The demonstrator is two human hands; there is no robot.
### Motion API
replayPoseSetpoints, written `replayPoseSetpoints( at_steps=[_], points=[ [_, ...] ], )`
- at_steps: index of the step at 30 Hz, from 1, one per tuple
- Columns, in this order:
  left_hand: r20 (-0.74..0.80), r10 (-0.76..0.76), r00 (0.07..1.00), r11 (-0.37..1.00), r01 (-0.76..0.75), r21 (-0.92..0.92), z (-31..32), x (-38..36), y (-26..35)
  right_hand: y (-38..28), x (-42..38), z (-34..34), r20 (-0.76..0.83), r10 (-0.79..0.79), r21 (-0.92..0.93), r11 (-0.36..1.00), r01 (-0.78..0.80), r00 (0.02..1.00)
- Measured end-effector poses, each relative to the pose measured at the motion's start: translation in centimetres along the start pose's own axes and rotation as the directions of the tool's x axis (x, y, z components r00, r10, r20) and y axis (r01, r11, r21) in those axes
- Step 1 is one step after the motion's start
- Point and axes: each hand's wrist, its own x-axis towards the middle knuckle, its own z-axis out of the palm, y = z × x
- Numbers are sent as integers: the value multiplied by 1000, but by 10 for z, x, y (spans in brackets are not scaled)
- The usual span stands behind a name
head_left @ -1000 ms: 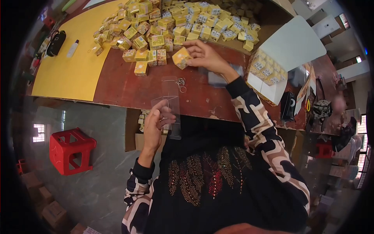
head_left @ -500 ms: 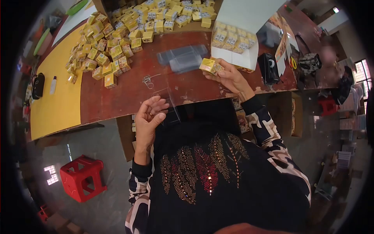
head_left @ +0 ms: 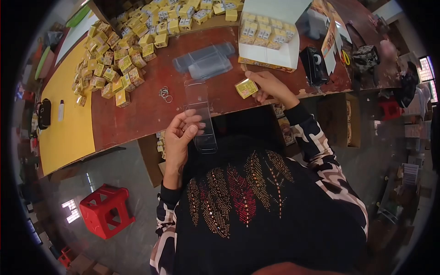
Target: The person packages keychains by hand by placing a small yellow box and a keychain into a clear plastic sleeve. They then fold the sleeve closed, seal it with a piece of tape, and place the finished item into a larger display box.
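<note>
- Right hand (head_left: 270, 85): fingers pinch a small box (head_left: 246, 88), carried from beside the pile (head_left: 114, 68) to right of the plastic case (head_left: 208, 128), so it's well separated.
- Left hand (head_left: 179, 134): fingers curl, holding the case.

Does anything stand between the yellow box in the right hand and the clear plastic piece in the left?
Nothing visible. Between the yellow box in the right hand and the clear plastic piece in the left hand, only the red table shows. The metal rings lie left of that gap, the flat plastic sheets beyond it.
</note>
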Motion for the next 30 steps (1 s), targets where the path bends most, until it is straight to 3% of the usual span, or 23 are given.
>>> replayPoseSetpoints(
  at_steps=[1, 3, 8, 10, 12, 13, 14, 16, 18, 19, 21, 22, 23, 25, 27, 29, 30],
  points=[
    [1, -10, 1000, 1000, 10, -4, 0, 0, -1, -3, 2, 0, 2, 5, 3, 1000, -5, 1000],
    [2, -21, 1000, 1000, 21, 3, 0, 2, -2, -11, 8, 2, -76, -25, -272, 962, 4, 997],
    [-2, -39, 999, 999, 39, 18, 0, 3, -5, -24, 10, 4, -75, -16, -434, 901, -19, 997],
    [-7, -27, 1000, 1000, 28, 9, 0, 4, -6, -35, 0, 0, -169, -264, -697, 713, 74, 950],
    [-17, -30, 999, 1000, 30, 9, 0, 5, -7, -45, -14, -4, -139, -205, -735, 677, 38, 969],
    [-17, -32, 999, 999, 32, 13, 0, 7, -8, -41, -17, -8, 85, -482, -758, 536, 371, 872],
    [-18, -35, 999, 999, 35, 13, 1, 8, -8, -38, -19, -11, 301, -690, -700, 308, 644, 658],
    [-58, -55, 997, 997, 59, 59, 5, 12, -7, -21, -10, -9, 382, -650, -649, 318, 691, 657],
    [-63, -43, 997, 997, 46, 59, 11, 16, -2, -16, -3, -9, 499, -603, -685, 165, 709, 622],
    [-67, -32, 997, 998, 36, 60, 13, 16, -1, -18, -5, -9, 510, -602, -678, 159, 718, 615],
    [-74, -4, 997, 996, 11, 91, 16, 17, 0, -33, -21, -3, 226, -669, -624, 458, 633, 708],
    [-63, 15, 998, 992, -8, 125, 17, 18, 0, -35, -24, 1, 131, -716, -505, 547, 668, 686],
    [-71, 19, 997, 992, -10, 126, 19, 19, 0, -39, -29, 9, 138, -718, -500, 544, 673, 683],
    [-35, -6, 999, 987, 12, 161, 25, 21, 0, -50, -41, 33, -51, -768, -57, 640, 766, 638],
    [-12, 2, 1000, 985, 0, 173, 32, 23, 1, -59, -48, 48, -63, -788, -103, 616, 781, 613],
    [4, 18, 1000, 984, -18, 180, 37, 23, 2, -62, -48, 54, 10, -898, -432, 393, 812, 440],
    [-9, 45, 999, 984, -43, 176, 38, 23, 3, -62, -47, 55, 28, -896, -462, 381, 801, 442]
  ],
)
